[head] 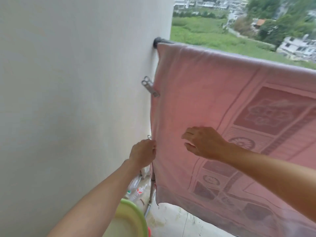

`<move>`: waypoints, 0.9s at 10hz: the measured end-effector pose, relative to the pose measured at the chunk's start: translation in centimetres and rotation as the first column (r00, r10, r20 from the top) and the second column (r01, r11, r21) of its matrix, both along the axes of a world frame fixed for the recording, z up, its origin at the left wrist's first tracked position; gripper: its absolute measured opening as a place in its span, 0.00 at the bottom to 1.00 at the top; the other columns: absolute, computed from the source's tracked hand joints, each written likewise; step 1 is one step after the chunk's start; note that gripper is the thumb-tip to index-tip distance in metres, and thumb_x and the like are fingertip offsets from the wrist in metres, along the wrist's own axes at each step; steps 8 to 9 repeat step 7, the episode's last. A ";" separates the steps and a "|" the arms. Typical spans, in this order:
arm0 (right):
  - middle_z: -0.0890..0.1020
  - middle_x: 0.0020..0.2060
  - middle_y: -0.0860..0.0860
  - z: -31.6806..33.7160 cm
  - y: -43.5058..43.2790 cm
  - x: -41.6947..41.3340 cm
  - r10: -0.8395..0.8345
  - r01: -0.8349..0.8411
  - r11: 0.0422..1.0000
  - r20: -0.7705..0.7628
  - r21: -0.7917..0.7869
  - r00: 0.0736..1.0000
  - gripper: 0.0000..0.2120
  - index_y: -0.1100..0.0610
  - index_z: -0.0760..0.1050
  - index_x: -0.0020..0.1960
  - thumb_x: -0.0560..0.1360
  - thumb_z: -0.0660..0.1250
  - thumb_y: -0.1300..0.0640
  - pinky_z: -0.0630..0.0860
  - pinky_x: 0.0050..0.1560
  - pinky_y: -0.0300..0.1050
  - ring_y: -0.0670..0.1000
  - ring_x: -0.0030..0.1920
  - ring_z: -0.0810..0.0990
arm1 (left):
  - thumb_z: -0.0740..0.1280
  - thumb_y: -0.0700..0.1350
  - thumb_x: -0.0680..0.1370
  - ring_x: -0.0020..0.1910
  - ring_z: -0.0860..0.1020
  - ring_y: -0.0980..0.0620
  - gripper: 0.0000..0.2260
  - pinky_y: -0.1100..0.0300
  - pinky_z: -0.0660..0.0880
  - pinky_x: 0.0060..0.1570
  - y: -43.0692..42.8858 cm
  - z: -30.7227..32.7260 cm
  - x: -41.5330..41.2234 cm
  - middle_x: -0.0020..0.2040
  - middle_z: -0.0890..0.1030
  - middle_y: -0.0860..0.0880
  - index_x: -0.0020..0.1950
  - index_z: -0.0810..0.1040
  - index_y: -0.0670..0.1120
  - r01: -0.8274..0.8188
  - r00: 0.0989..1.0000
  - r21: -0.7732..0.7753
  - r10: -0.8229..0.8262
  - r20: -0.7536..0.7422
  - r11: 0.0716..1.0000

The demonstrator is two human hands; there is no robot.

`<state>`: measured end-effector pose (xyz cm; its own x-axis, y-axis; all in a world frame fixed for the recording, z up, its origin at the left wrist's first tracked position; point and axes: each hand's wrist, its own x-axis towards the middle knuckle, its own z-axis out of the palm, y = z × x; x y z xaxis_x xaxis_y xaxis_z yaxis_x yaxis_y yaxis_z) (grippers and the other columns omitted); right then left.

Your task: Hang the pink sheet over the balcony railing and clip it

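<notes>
The left hand (143, 153) pinches a second clip (149, 137) at the wall-side edge of the pink sheet (196, 93), the right hand (203, 142) spread against it, the sheet already draped over the railing (165, 41) with an upper clip (150, 87) on, so only clipping seems left.

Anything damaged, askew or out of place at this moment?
The sheet has loose threads dangling at its lower left corner. The metal clip on its left edge sits tilted. Plastic bottles lie on the floor by the wall.
</notes>
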<state>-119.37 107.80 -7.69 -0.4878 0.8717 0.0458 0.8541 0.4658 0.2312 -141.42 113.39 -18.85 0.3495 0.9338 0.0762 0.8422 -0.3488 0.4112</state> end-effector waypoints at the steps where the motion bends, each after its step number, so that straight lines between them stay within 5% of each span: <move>1: 0.81 0.53 0.51 2.2 -1.9 5.2 -0.079 0.085 0.992 -0.070 0.098 0.994 0.15 0.54 0.78 0.60 0.78 0.61 0.49 0.78 0.48 0.50 0.55 0.52 0.81 | 0.62 0.45 0.77 0.47 0.79 0.48 0.07 0.57 0.72 0.43 1.0 4.3 3.9 0.48 0.79 0.51 0.52 0.78 0.49 0.081 0.997 0.179 -0.079 -0.020 0.980; 3: 0.83 0.41 0.54 6.9 -2.1 18.2 -0.101 0.180 0.930 -0.246 0.322 0.964 0.06 0.59 0.80 0.46 0.73 0.70 0.56 0.79 0.31 0.52 0.60 0.40 0.83 | 0.63 0.46 0.77 0.46 0.79 0.45 0.08 0.51 0.76 0.45 4.2 15.0 16.5 0.49 0.79 0.50 0.53 0.80 0.50 0.136 0.987 0.391 -0.159 0.028 0.910; 5: 0.84 0.46 0.50 11.7 -2.5 23.7 -0.027 0.224 0.851 -0.387 0.475 0.922 0.09 0.56 0.82 0.54 0.75 0.70 0.55 0.80 0.33 0.50 0.56 0.42 0.84 | 0.65 0.42 0.77 0.43 0.76 0.50 0.05 0.58 0.73 0.41 5.7 22.5 24.5 0.46 0.77 0.48 0.51 0.79 0.44 0.087 0.943 0.733 -0.293 0.157 0.675; 7: 0.85 0.47 0.49 17.4 -5.2 25.1 0.171 0.327 0.713 -0.607 0.620 0.776 0.10 0.58 0.81 0.56 0.77 0.69 0.55 0.81 0.37 0.52 0.49 0.38 0.83 | 0.58 0.49 0.81 0.51 0.74 0.46 0.12 0.51 0.67 0.54 8.4 23.9 27.8 0.49 0.78 0.47 0.52 0.78 0.45 0.054 0.980 0.708 -0.172 0.097 0.704; 9: 0.85 0.47 0.49 17.4 -5.2 25.1 0.171 0.327 0.713 -0.607 0.620 0.776 0.10 0.58 0.81 0.56 0.77 0.69 0.55 0.81 0.37 0.52 0.49 0.38 0.83 | 0.58 0.49 0.81 0.51 0.74 0.46 0.12 0.51 0.67 0.54 8.4 23.9 27.8 0.49 0.78 0.47 0.52 0.78 0.45 0.054 0.980 0.708 -0.172 0.097 0.704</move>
